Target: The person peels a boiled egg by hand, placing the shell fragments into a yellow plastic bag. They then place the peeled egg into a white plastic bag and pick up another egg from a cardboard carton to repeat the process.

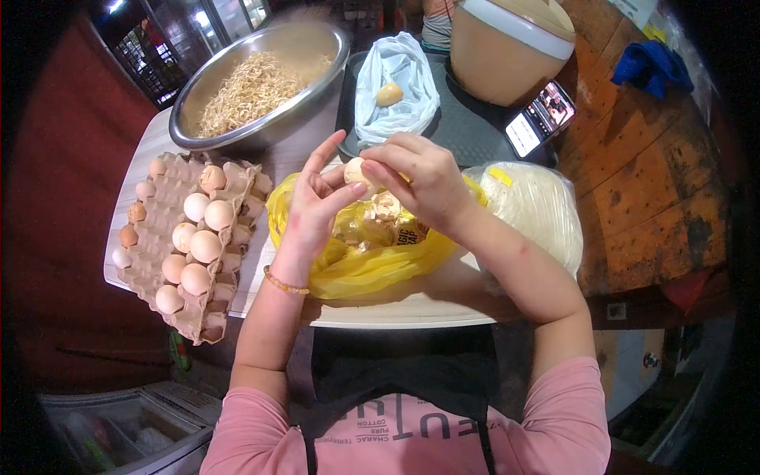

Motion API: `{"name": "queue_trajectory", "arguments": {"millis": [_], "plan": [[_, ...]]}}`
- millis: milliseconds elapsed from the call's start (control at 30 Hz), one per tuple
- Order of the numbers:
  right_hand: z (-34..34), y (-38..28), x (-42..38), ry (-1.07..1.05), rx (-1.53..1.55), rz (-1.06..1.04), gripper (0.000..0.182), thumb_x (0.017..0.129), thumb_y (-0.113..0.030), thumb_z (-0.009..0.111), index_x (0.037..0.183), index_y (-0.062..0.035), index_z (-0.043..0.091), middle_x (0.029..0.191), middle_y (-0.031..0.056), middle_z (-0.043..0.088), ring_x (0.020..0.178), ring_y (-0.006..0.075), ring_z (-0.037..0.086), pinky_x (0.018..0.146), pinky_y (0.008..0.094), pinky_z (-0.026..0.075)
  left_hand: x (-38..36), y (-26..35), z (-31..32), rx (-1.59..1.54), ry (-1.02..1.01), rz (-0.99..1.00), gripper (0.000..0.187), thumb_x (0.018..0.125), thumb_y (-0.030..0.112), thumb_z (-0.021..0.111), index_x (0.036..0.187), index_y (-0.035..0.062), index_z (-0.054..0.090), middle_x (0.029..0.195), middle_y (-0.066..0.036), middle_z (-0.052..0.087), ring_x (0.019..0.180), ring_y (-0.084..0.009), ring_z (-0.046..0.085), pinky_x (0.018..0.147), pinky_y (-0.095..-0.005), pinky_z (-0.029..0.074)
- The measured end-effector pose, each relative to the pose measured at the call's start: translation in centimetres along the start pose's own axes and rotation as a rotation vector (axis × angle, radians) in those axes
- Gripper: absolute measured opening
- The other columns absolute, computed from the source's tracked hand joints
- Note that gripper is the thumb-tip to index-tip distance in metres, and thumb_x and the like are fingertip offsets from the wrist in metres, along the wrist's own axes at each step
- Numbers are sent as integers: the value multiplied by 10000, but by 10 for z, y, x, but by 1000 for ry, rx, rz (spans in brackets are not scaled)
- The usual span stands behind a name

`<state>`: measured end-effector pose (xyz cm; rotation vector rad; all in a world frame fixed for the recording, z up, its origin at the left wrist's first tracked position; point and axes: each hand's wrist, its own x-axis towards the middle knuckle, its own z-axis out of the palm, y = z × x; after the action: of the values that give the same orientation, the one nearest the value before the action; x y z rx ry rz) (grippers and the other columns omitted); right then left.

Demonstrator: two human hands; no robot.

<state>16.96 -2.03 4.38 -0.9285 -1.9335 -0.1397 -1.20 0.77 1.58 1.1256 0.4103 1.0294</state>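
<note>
Above a yellow plastic bag (356,273), both my hands are at one pale egg (355,172). My left hand (321,198) holds it from the left between thumb and fingers, with the index finger stretched out. My right hand (419,178) touches the egg from the right with pinched fingertips. Broken eggshell pieces (385,207) lie inside the yellow bag. Left of the bag stands a cardboard egg tray (178,218) with several brown and whitish eggs. Behind my hands, a white plastic bag (392,59) holds one yellowish egg (389,95).
A metal bowl (336,59) of noodles stands at the back left. The dark tray (471,127) bears the white bag, a beige bucket (499,55) and a propped phone (541,119). A wrapped pale bundle (534,222) lies right. Blue cloth (651,67) sits far right.
</note>
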Motion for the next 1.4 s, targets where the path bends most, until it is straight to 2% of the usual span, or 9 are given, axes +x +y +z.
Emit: {"name": "queue_trajectory", "arguments": {"millis": [100,367,533,633,900,1000,1167,1267,1400], "plan": [[-5,3,1,-71,153,76,113,852,-105,663,939,-34,674,778,111,604,710,272,614,623,351,490,0,1,0,-10,-4,-14,791,812,-60,645,1466,-25,201,1096,-168,651,1002,-172,633,895,-296,497],[1,3,0,-105,-46,-76,64,854,-74,631,850,-28,586,774,115,575,714,303,596,635,388,492,0,-2,-1,23,-13,-65,798,811,-55,653,1464,-37,195,1039,-154,672,970,-158,637,892,-290,490],[3,5,-2,-101,-72,-59,67,856,-65,621,854,-29,565,767,119,567,722,309,595,644,391,490,2,-9,-1,-33,18,-19,784,809,-56,652,1459,-15,214,1223,-177,559,1007,-178,615,894,-291,496],[3,7,-2,-93,-59,-23,68,857,-58,620,859,-24,561,777,126,575,727,320,596,649,392,488,1,-8,0,-5,26,-18,761,809,-64,644,1451,-3,239,1248,-163,513,1029,-184,602,904,-297,498],[-1,14,2,-9,-76,34,72,860,-45,624,871,-16,559,793,135,586,733,338,597,648,391,483,3,-2,-6,-90,33,-34,721,822,-19,641,1440,7,269,1194,-150,544,1047,-208,611,900,-338,528],[-2,15,2,12,-97,7,109,878,-112,601,823,-39,540,767,126,569,715,320,601,626,398,494,3,1,-5,-137,21,-35,714,831,3,639,1442,13,271,1187,-149,552,1066,-215,608,890,-349,544],[-5,5,3,-23,-42,6,165,882,-212,625,871,-48,611,767,104,583,712,302,618,618,373,503,4,1,-9,-111,2,2,688,851,5,577,1448,-19,237,1231,-180,554,1108,-246,602,920,-376,547],[-9,0,3,-74,34,39,159,877,-154,640,976,-30,647,827,122,608,733,289,633,633,352,509,3,-2,-8,-12,-5,-5,709,839,-32,588,1455,-8,238,1224,-177,567,1098,-220,604,929,-341,529],[-5,3,-1,-156,68,61,167,876,-155,644,993,-36,652,824,117,608,734,279,643,634,343,515,2,-2,-1,52,26,32,754,817,-47,658,1451,4,252,1149,-159,613,1017,-175,622,878,-284,517]]}}
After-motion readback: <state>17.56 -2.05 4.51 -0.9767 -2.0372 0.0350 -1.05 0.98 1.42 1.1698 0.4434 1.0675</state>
